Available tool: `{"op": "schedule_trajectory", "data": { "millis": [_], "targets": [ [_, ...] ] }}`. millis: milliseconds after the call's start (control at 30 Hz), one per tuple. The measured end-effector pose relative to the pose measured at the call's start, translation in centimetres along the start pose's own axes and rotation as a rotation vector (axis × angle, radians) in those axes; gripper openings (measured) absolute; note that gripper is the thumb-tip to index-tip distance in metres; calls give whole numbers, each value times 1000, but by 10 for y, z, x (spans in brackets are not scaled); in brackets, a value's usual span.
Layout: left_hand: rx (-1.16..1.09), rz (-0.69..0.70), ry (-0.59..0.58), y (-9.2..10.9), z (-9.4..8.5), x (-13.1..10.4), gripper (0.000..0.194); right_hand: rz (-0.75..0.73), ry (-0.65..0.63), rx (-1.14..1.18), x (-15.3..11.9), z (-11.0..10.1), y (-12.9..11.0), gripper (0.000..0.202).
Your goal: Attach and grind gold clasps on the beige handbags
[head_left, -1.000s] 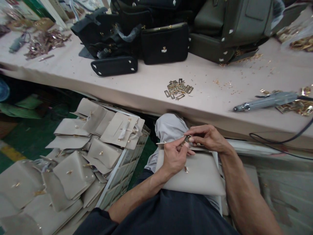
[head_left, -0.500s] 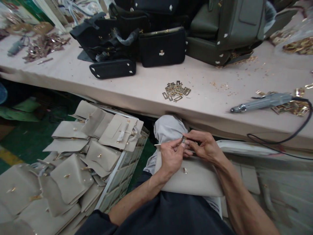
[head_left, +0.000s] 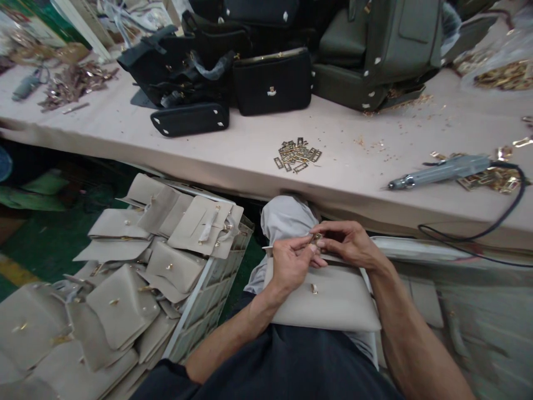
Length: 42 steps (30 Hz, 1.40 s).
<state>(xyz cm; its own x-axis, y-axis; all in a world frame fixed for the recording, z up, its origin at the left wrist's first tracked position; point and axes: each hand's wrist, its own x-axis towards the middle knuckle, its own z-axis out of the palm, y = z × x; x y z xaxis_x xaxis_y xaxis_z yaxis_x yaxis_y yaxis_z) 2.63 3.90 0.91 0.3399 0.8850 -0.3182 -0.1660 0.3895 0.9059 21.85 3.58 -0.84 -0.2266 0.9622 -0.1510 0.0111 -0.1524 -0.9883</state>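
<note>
A beige handbag [head_left: 328, 303] lies across my lap, with a small gold clasp [head_left: 314, 289] on its front. Above its far edge my left hand [head_left: 291, 264] and my right hand [head_left: 347, 244] meet, fingertips together. Between them is a small metal plate [head_left: 317, 237], which looks like a bag fitting. My right fingers pinch the plate, while my left thumb and forefinger close at its left side. The fingers partly cover it, along with the bag's far edge.
On the table [head_left: 233, 161] lie a pile of rectangular metal frames [head_left: 297, 154] and a corded electric screwdriver [head_left: 439, 172]. Black handbags [head_left: 272, 83] and dark green bags [head_left: 345, 89] stand behind. At left, a crate [head_left: 208, 289] overflows with beige bags [head_left: 120, 303].
The metal plate has turned between my fingers, and my right fingers have shifted slightly. The bag stays on my lap. The view has moved a little.
</note>
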Motion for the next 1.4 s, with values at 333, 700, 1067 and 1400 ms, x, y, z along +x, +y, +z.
{"op": "schedule_trajectory", "data": {
  "millis": [333,700,1067,1400],
  "targets": [
    [-50,-30,44,0,-1,3,39,-34,-43,-7,13,-4,-2,29],
    [-121,-56,44,-2,-4,11,34,-170,18,-94,19,-4,-1,31],
    [-159,-52,133,1,-1,11,34,-184,127,-242,13,8,-9,33],
    [-157,-66,159,-3,3,6,35,-319,183,-384,7,19,-9,27]
  ]
}}
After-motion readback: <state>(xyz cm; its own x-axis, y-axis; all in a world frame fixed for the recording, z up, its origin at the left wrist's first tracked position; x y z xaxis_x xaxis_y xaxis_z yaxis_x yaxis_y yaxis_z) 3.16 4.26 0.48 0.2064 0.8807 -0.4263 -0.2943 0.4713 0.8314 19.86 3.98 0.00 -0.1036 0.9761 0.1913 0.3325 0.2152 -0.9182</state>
